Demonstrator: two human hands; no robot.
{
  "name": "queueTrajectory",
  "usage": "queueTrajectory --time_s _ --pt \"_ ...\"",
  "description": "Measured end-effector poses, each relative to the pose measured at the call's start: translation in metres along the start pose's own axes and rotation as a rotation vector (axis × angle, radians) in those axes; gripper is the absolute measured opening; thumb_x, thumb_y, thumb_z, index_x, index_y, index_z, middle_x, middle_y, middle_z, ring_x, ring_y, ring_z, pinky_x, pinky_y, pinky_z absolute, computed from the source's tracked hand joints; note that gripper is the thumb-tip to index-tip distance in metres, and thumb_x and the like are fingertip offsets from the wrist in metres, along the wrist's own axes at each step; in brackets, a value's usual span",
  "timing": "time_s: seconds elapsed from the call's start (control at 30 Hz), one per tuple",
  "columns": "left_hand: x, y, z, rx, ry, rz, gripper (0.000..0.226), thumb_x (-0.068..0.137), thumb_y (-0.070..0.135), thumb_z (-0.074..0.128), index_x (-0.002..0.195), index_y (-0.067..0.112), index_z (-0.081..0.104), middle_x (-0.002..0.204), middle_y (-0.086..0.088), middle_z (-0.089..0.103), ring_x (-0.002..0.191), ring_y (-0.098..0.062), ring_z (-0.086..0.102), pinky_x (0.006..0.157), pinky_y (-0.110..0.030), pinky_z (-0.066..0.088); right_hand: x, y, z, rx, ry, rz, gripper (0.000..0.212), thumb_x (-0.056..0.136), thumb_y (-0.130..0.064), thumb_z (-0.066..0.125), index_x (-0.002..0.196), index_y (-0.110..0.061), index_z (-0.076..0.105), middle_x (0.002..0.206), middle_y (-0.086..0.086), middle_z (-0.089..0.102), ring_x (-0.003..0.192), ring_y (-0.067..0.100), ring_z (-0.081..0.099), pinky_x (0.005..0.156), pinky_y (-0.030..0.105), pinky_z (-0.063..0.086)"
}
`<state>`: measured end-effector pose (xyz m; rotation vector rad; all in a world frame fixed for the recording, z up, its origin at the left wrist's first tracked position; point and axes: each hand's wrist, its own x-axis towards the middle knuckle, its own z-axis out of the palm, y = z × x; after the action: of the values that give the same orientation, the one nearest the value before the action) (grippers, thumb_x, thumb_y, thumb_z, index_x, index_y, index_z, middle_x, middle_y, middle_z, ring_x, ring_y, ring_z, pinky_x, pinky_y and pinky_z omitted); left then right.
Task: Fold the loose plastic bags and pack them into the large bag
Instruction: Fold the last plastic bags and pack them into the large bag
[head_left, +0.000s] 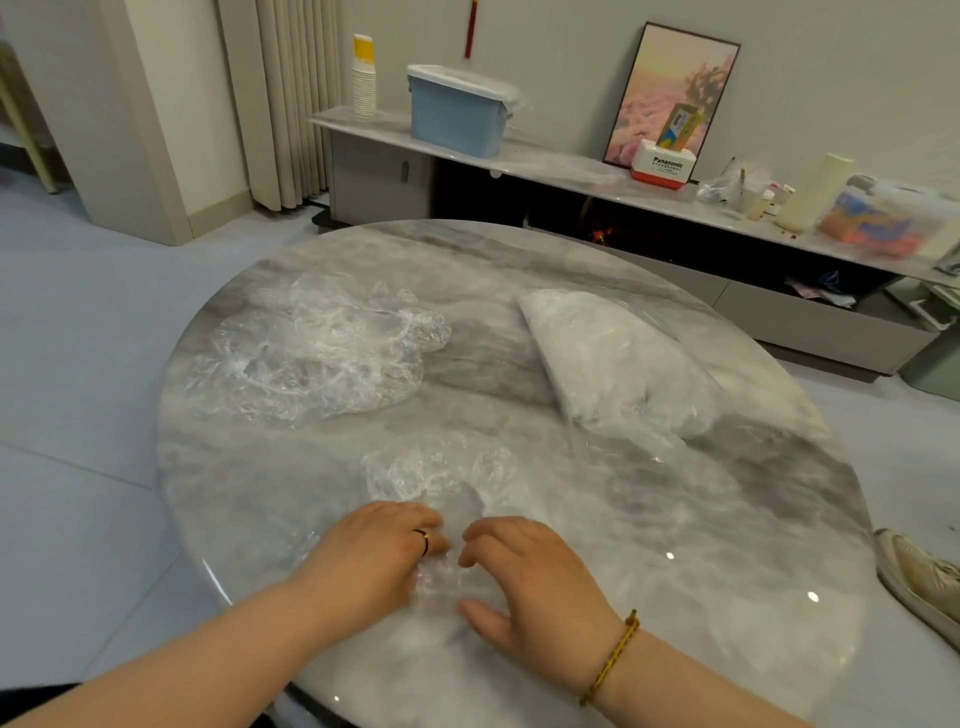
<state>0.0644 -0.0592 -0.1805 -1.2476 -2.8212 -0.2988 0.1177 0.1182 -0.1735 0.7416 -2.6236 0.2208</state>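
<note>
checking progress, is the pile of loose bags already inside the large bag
No, the pile of loose bags lies on the table, apart from the large bag.

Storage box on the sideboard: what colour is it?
Light blue storage box with a white lid; shows best in the head view.
</note>
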Motion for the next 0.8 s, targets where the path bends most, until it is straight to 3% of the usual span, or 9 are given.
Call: queueTrajectory --time_s 0.07,0.13,0.2,0.27,0.33,0.43,0.57,0.7,0.8 --pt "-0.003 -0.003 0.0 -0.062 0.046 0.007 0.051 0.021 0.041 0.089 0.069 0.044 0.071 0.08 0.025 0.069 0.068 0.007 0.065 0.061 -0.007 0.047 -0.013 0.006 -0.003 -0.07 -0.099 -0.026 0.045 0.061 -0.052 0.044 0.099 -0.029 0.045 0.101 -0.009 0.065 0.094 0.005 0.052 0.088 0.019 0.037" --pt "-0.003 -0.004 -0.004 -0.165 0.032 -0.013 0.044 0.027 0.037 0.086 0.069 0.043 0.071 0.081 0.025 0.069 0.069 0.007 0.066 0.061 -0.005 0.045 -0.022 0.016 -0.003 -0.165 -0.132 -0.033 0.065 0.053 -0.056 0.059 0.109 -0.027 0.044 0.107 -0.009 0.065 0.103 0.005 0.05 0.093 0.025 0.044" --pt "-0.004 0.001 -0.018 -0.318 -0.035 -0.065 0.028 0.047 0.035 0.067 0.074 0.038 0.072 0.081 0.023 0.069 0.07 0.006 0.065 0.066 -0.003 0.042 -0.021 0.023 -0.002 -0.195 -0.14 0.011 0.078 0.044 -0.055 0.073 0.111 -0.028 0.046 0.109 -0.009 0.065 0.107 0.007 0.052 0.096 0.029 0.043" --pt "-0.002 0.005 -0.026 -0.52 -0.01 -0.164 0.037 0.063 0.032 0.049 0.088 0.023 0.074 0.087 0.021 0.066 0.078 0.01 0.06 0.072 -0.002 0.038 -0.015 0.027 -0.001 -0.158 -0.096 0.052 0.059 0.048 -0.047 0.077 0.1 -0.028 0.058 0.101 -0.011 0.068 0.102 0.011 0.061 0.093 0.031 0.045" --pt "0.002 0.007 -0.03 -0.762 0.017 -0.334 0.024 0.08 0.012 0.054 0.082 0.025 0.074 0.072 0.029 0.063 0.073 0.018 0.054 0.069 0.001 0.038 -0.008 0.027 -0.002 0.019 -0.054 0.168 0.023 0.063 -0.037 0.063 0.08 -0.022 0.068 0.082 -0.008 0.07 0.085 0.014 0.068 0.077 0.027 0.054" --pt "0.007 0.006 -0.04 -1.021 0.101 -0.487 0.029 0.084 -0.002 0.06 0.065 0.019 0.067 0.057 0.014 0.066 0.059 0.008 0.059 0.061 -0.005 0.043 0.007 0.02 -0.015 0.662 -0.001 0.597 0.021 0.081 -0.02 0.054 0.067 -0.007 0.064 0.061 -0.005 0.061 0.064 0.008 0.059 0.066 0.014 0.043" --pt "0.007 0.008 -0.06 -1.386 0.186 -0.654 0.017 0.089 0.01 0.053 0.075 0.009 0.062 0.054 -0.003 0.065 0.054 -0.014 0.064 0.071 -0.03 0.043 0.023 0.017 -0.04 1.253 0.134 0.967 0.03 0.089 0.005 0.05 0.062 -0.008 0.057 0.04 -0.003 0.054 0.035 0.008 0.05 0.039 0.02 0.043" --pt "0.009 0.014 -0.07 -1.565 0.133 -0.702 0.018 0.094 0.014 0.044 0.087 0.007 0.059 0.056 -0.004 0.066 0.048 -0.014 0.063 0.049 -0.022 0.05 0.025 0.021 -0.044 1.379 0.161 1.129 0.024 0.09 -0.003 0.051 0.069 -0.008 0.058 0.036 -0.002 0.049 0.026 0.009 0.04 0.032 0.013 0.031" --pt "0.012 0.014 -0.065 -1.533 0.102 -0.775 0.024 0.098 0.02 0.039 0.095 0.007 0.059 0.067 -0.005 0.07 0.058 -0.015 0.066 0.052 -0.022 0.05 0.024 0.029 -0.041 1.315 0.122 1.22 0.018 0.09 -0.007 0.054 0.073 -0.011 0.059 0.036 -0.006 0.049 0.028 0.006 0.036 0.034 0.013 0.026"
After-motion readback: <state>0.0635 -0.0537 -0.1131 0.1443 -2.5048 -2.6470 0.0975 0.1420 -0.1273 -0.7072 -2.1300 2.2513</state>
